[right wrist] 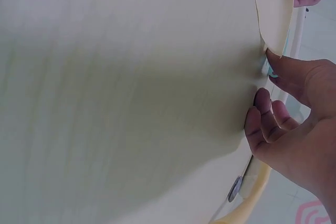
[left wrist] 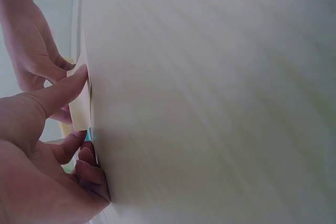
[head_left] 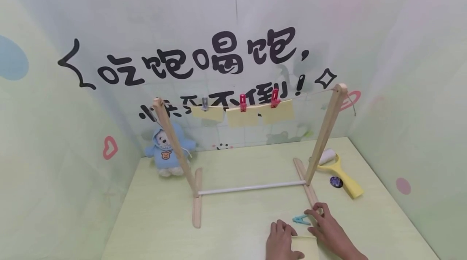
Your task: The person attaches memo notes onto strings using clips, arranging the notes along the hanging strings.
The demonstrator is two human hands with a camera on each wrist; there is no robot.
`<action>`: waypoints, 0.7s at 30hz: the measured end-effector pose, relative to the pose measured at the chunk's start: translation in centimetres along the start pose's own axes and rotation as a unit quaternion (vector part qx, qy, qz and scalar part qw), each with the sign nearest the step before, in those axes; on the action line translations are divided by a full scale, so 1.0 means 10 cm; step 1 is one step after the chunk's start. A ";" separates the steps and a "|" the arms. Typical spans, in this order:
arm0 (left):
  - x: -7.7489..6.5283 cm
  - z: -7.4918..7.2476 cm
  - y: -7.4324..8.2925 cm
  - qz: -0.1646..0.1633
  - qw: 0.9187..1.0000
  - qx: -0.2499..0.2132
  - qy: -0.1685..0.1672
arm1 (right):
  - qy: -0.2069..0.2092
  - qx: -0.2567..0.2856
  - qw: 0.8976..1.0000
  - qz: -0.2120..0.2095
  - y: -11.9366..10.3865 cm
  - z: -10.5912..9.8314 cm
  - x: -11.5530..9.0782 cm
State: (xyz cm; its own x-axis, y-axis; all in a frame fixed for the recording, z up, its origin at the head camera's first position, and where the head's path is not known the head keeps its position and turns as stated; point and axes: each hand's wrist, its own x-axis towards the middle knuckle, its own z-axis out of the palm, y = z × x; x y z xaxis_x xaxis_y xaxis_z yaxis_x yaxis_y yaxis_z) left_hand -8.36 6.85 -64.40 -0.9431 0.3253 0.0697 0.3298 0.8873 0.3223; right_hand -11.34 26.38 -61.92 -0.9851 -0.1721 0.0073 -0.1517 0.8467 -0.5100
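At the table's front my left hand [head_left: 281, 241] holds a pale yellow paper note [head_left: 305, 247], its thumb against the paper's face in the left wrist view. My right hand [head_left: 330, 229] is just to the right, thumb at the note's far right corner. A turquoise clothespin [head_left: 300, 220] lies beyond the note with its legs spread toward my right hand. The right index fingertip is at one leg and the thumb close to the other; whether they pinch it is unclear. In the right wrist view the note [right wrist: 275, 11] hides most of the clothespin.
Behind the hands stands a wooden rack [head_left: 324, 134] with a string. Yellow notes [head_left: 242, 118] hang from it by red clips [head_left: 243, 102] and a grey clip [head_left: 205, 104]. A blue-clad plush bear [head_left: 168, 152] sits left; a yellow-handled lint roller [head_left: 343, 175] and dark disc [head_left: 336, 182] lie right.
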 end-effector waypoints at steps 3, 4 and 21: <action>0.00 0.01 -0.01 0.004 1.000 0.005 0.004 | -0.011 0.005 1.000 0.012 0.01 0.00 0.02; 0.00 0.02 -0.01 0.005 1.000 0.005 0.005 | -0.008 0.007 1.000 0.012 0.02 0.00 0.01; 0.01 -0.13 -0.06 -0.002 0.996 -0.077 -0.048 | 0.074 0.033 0.996 -0.021 0.09 0.14 -0.06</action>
State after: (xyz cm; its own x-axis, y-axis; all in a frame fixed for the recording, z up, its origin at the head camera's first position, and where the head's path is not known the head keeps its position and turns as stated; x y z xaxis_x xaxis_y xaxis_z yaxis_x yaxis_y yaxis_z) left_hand -8.76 5.91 -63.39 -0.9337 0.3575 -0.0194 0.3083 0.8303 0.4642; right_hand -10.76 26.51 -63.61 -0.9799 -0.1265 0.1543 -0.1923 0.8048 -0.5615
